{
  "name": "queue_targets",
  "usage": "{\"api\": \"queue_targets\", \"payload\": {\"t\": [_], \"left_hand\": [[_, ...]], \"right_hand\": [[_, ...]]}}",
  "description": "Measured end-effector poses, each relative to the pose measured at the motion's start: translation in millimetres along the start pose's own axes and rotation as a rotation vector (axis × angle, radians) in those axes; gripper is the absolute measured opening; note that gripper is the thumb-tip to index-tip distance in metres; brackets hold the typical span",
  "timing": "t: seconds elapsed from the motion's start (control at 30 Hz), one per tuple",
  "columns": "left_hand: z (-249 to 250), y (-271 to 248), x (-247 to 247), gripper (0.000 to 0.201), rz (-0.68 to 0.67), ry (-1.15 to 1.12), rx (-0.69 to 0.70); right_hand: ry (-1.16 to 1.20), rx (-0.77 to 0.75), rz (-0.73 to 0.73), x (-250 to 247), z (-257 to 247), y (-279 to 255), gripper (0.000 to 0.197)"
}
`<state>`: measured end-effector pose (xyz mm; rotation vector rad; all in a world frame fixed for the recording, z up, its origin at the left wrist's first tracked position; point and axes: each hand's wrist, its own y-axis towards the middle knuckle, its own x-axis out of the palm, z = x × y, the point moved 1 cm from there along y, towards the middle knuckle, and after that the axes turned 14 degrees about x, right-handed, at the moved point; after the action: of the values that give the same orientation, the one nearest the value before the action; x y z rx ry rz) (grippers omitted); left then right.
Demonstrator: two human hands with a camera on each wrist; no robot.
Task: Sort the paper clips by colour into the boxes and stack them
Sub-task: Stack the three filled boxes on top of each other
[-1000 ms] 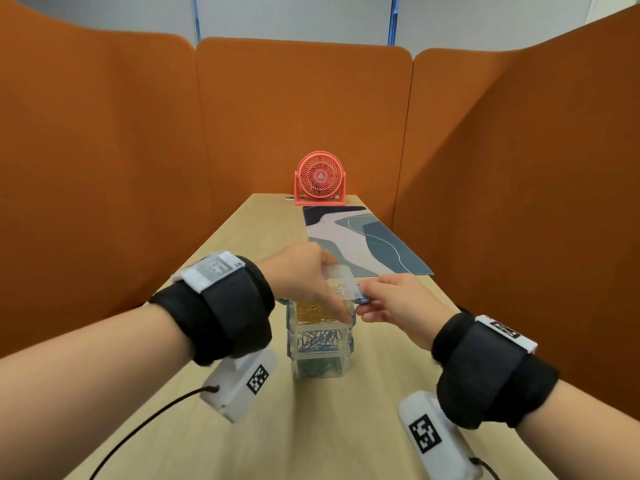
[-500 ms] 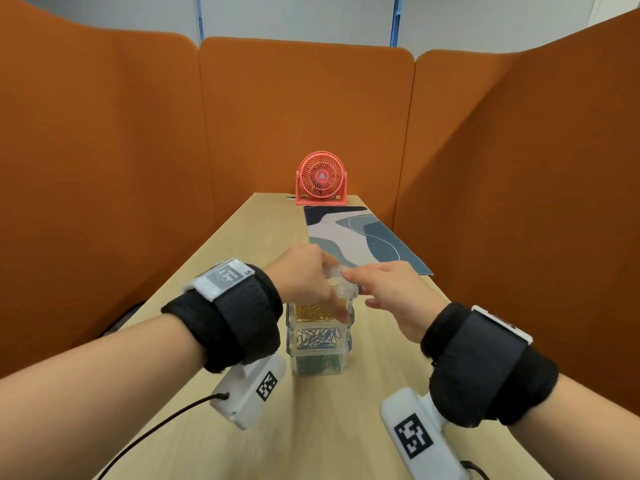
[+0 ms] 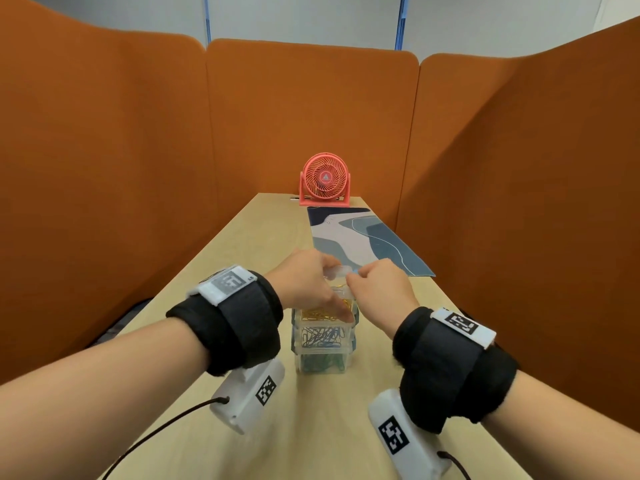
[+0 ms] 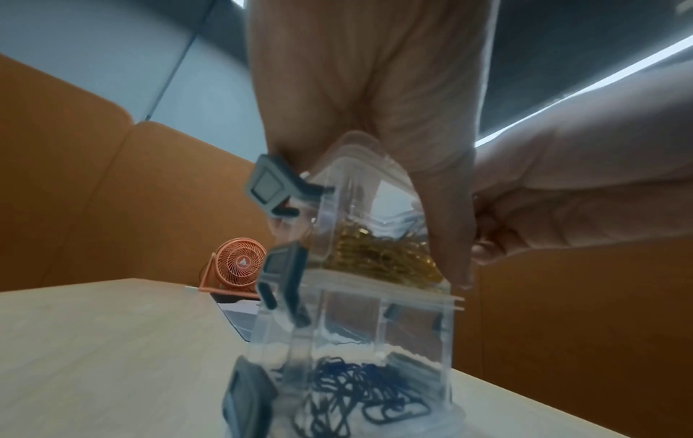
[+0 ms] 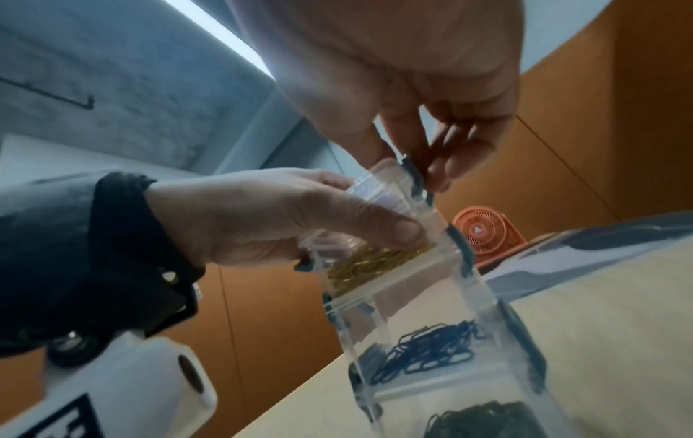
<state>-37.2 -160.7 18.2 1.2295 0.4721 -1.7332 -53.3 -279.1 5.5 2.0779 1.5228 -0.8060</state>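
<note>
Three clear boxes stand stacked on the wooden table (image 3: 214, 427). The bottom box (image 3: 322, 363) holds green clips, the middle box (image 3: 322, 336) blue clips, the top box (image 3: 325, 315) gold clips. My left hand (image 3: 311, 285) grips the top box from the left, with its thumb (image 4: 446, 225) down the near wall over the gold clips (image 4: 378, 255). My right hand (image 3: 363, 284) pinches a grey latch (image 5: 414, 177) at the right edge of the clear lid (image 3: 337, 271). Another grey latch (image 4: 268, 185) sticks out on the left side.
A pink desk fan (image 3: 325, 180) stands at the table's far end. A blue and white patterned mat (image 3: 363, 240) lies along the right side. Orange partition walls (image 3: 104, 168) enclose the table on three sides. A black cable (image 3: 156, 434) trails from the left wrist camera.
The right hand moved up and left from beside the tilted lid to the top box's right edge. The lid came down flatter onto the gold-clip box. The left hand kept its hold.
</note>
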Motion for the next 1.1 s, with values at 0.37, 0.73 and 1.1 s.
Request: {"api": "queue_targets", "payload": {"t": [0.37,0.73,1.1], "left_hand": [[15,-10,-11,0.082,-0.153,0.031,-0.043],[-12,-24,-52,0.048,-0.106,-0.184,-0.564],[21,-4,-42,0.027,-0.025,0.424,-0.364]], "right_hand": [[-0.02,-0.067,0.021,-1,1,-1,0.034],[0.06,-0.144,-0.423,-4,11,-14,0.06],[0.083,-0.063,-0.385,14,-3,-7,0.058]]}}
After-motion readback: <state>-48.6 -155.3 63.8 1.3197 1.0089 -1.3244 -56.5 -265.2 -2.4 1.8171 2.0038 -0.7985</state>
